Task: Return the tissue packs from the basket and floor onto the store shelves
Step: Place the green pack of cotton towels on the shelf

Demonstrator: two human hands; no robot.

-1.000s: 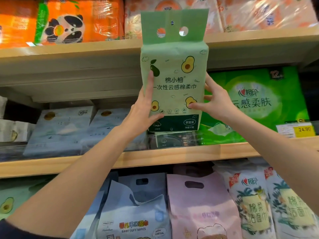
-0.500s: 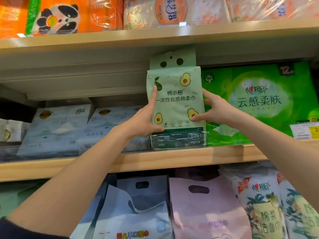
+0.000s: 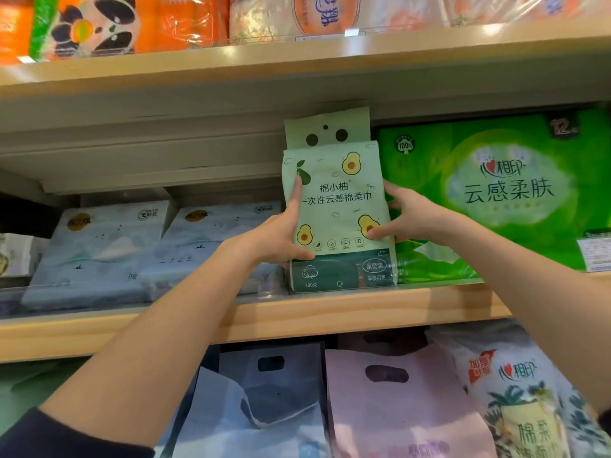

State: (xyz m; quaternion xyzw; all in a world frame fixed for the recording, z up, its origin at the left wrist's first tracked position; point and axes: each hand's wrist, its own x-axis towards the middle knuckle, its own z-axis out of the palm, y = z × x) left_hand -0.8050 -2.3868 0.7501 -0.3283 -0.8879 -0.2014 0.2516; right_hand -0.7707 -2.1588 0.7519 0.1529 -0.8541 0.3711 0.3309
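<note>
A pale green tissue pack (image 3: 337,206) printed with avocados stands upright on the middle wooden shelf (image 3: 330,312), behind its clear front lip. My left hand (image 3: 281,233) presses the pack's left side, index finger stretched up its face. On the pack's right edge my right hand (image 3: 406,216) grips with the thumb on the front. The pack's dark green base sits between pale blue packs and a big bright green pack.
Pale blue tissue packs (image 3: 105,249) lie left of the pack; a large green multipack (image 3: 502,193) fills the right. Orange panda packs (image 3: 99,24) sit on the top shelf. Blue, pink (image 3: 396,408) and leaf-printed bags hang below.
The avocado pack came down from in front of the top shelf and went back into the middle shelf slot, both hands still on it. The view moved closer.
</note>
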